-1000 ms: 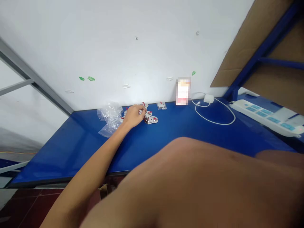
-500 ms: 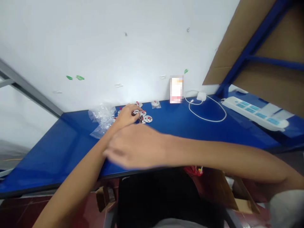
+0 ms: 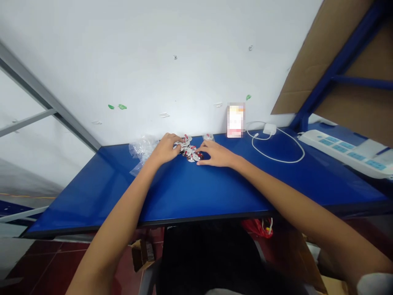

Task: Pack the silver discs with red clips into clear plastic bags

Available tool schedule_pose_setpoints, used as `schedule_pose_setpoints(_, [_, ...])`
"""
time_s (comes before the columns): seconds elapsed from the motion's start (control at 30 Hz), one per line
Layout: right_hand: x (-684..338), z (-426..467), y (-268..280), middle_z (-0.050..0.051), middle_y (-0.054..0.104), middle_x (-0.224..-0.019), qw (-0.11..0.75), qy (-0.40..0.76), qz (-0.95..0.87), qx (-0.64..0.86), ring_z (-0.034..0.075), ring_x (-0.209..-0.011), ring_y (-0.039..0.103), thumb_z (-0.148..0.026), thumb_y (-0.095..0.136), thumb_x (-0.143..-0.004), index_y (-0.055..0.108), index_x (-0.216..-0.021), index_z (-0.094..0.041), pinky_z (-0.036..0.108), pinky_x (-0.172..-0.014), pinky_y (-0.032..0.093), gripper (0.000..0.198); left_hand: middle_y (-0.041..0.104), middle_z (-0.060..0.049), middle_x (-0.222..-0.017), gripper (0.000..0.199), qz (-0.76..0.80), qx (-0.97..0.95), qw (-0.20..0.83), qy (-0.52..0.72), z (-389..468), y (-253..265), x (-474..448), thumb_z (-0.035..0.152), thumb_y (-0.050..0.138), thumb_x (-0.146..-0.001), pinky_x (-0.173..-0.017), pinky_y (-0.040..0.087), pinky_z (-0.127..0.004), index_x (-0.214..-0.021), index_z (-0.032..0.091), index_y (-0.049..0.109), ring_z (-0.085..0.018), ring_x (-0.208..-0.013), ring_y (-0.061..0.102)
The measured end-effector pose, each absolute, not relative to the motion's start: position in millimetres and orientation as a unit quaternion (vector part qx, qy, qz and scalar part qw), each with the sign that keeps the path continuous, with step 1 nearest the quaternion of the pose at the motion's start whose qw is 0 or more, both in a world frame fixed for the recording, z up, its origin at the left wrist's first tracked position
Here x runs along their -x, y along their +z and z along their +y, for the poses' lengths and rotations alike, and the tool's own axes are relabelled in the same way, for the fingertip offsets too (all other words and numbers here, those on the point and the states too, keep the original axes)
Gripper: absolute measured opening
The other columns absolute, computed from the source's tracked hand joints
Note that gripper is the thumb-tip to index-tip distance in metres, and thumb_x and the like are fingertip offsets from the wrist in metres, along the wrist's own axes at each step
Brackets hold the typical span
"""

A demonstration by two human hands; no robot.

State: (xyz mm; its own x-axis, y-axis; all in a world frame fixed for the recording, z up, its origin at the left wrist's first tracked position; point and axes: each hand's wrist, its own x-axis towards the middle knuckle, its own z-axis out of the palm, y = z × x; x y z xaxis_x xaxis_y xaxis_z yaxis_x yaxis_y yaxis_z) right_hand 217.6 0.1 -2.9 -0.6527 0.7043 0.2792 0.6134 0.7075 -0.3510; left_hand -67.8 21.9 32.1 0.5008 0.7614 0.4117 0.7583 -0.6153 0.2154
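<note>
A pile of round white and silvery discs with red loops (image 3: 189, 151) lies on the blue table (image 3: 184, 190), close to the wall. My left hand (image 3: 167, 148) rests at the left side of the pile, thumb and fingers apart, its fingertips touching the discs. From the right, my right hand (image 3: 216, 155) reaches the same pile with its thumb and fingers spread around the edge of several discs. Neither hand lifts a disc off the table. Behind my right hand sits another disc in a clear packet (image 3: 208, 137), partly hidden.
Crumpled clear plastic bags (image 3: 143, 153) lie left of my left hand. A lit phone (image 3: 236, 121), its screen blurred, leans on the wall. Farther right are a white charger (image 3: 270, 129) with a looped cable (image 3: 284, 161) and a power strip (image 3: 346, 151).
My right hand, blurred earlier above my left forearm, has moved right and forward to the discs. My left hand stays at the pile, and discs now lie gathered between both hands. The view shifted slightly.
</note>
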Motion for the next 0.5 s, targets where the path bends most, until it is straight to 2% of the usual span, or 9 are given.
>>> schedule_pose_setpoints(0.1, [-206.8, -0.3, -7.0, 0.013, 0.067, -0.126, 0.215, 0.111, -0.892, 0.383, 0.035, -0.12, 0.065, -0.059, 0.079, -0.097, 0.077, -0.137, -0.023, 0.048, -0.105, 0.052, 0.054, 0.081, -0.013, -0.112, 0.036, 0.511, -0.832, -0.048, 0.212, 15.2, 56.8, 82.8, 0.029, 0.051, -0.098, -0.105, 0.053, -0.048, -0.11, 0.019, 0.083, -0.034, -0.115, 0.069])
schedule_pose_setpoints(0.17, [-201.0, 0.2, -9.8, 0.012, 0.067, -0.122, 0.218, 0.117, -0.885, 0.396, 0.033, -0.117, 0.066, -0.052, 0.08, -0.098, 0.077, -0.133, -0.024, 0.044, -0.099, 0.053, 0.045, 0.08, -0.014, -0.095, 0.036, 0.615, -0.774, -0.055, 0.142, 8.6, 76.4, 101.4, 0.039, 0.051, -0.1, -0.09, 0.056, -0.046, -0.093, 0.021, 0.081, -0.036, -0.1, 0.073])
schedule_pose_setpoints(0.23, [-197.4, 0.0, -11.7, 0.011, 0.067, -0.12, 0.216, 0.125, -0.877, 0.411, 0.03, -0.11, 0.068, -0.048, 0.08, -0.098, 0.078, -0.127, -0.023, 0.039, -0.091, 0.054, 0.038, 0.077, -0.014, -0.081, 0.051, 0.69, -0.724, 0.002, 0.013, 4.6, 91.7, 123.7, 0.061, 0.054, -0.099, -0.078, 0.054, -0.044, -0.073, 0.022, 0.074, -0.036, -0.085, 0.074])
schedule_pose_setpoints(0.3, [-196.0, -1.2, -12.1, 0.01, 0.068, -0.118, 0.215, 0.127, -0.871, 0.422, 0.028, -0.103, 0.069, -0.046, 0.081, -0.096, 0.079, -0.122, -0.022, 0.037, -0.084, 0.053, 0.036, 0.075, -0.014, -0.075, 0.059, 0.714, -0.691, 0.053, -0.1, 5.8, 98.3, 144.0, 0.076, 0.064, -0.088, -0.074, 0.053, -0.042, -0.064, 0.022, 0.068, -0.036, -0.079, 0.075])
schedule_pose_setpoints(0.4, [-196.7, -4.3, -10.1, 0.009, 0.068, -0.116, 0.222, 0.121, -0.869, 0.425, 0.026, -0.099, 0.069, -0.045, 0.081, -0.094, 0.079, -0.119, -0.023, 0.036, -0.081, 0.053, 0.033, 0.082, -0.015, -0.093, 0.051, 0.714, -0.692, 0.041, -0.101, 15.0, 92.2, 162.1, 0.072, 0.083, -0.069, -0.073, 0.054, -0.038, -0.079, 0.023, 0.074, -0.038, -0.092, 0.078])
schedule_pose_setpoints(0.5, [-198.5, -7.1, -6.3, 0.008, 0.068, -0.118, 0.228, 0.115, -0.866, 0.429, 0.026, -0.097, 0.07, -0.044, 0.081, -0.093, 0.079, -0.122, -0.024, 0.036, -0.081, 0.053, 0.035, 0.083, -0.016, -0.115, 0.052, 0.707, -0.698, 0.054, -0.098, 24.7, 79.6, 165.0, 0.059, 0.089, -0.062, -0.073, 0.055, -0.036, -0.098, 0.023, 0.078, -0.038, -0.105, 0.078])
